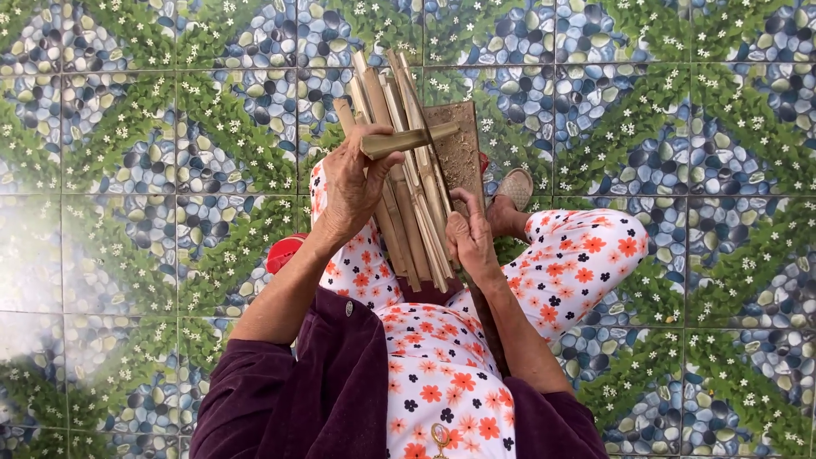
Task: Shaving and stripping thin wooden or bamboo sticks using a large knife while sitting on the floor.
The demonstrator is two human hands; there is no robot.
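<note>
A bundle of several split bamboo strips [408,187] leans across my lap, its tips pointing away from me. My left hand [353,183] grips a short bamboo piece [408,138] held crosswise over the bundle. Against the bundle's right side rests my right hand [470,238], its fingers curled around the lower strips. Behind the strips a brown wooden board [459,149] stands on the floor.
I sit on a red stool [285,252], wearing floral trousers and a dark purple top. My right foot in a woven sandal [514,187] rests on the floor. The floor tiles [127,170] show pebbles and green leaves.
</note>
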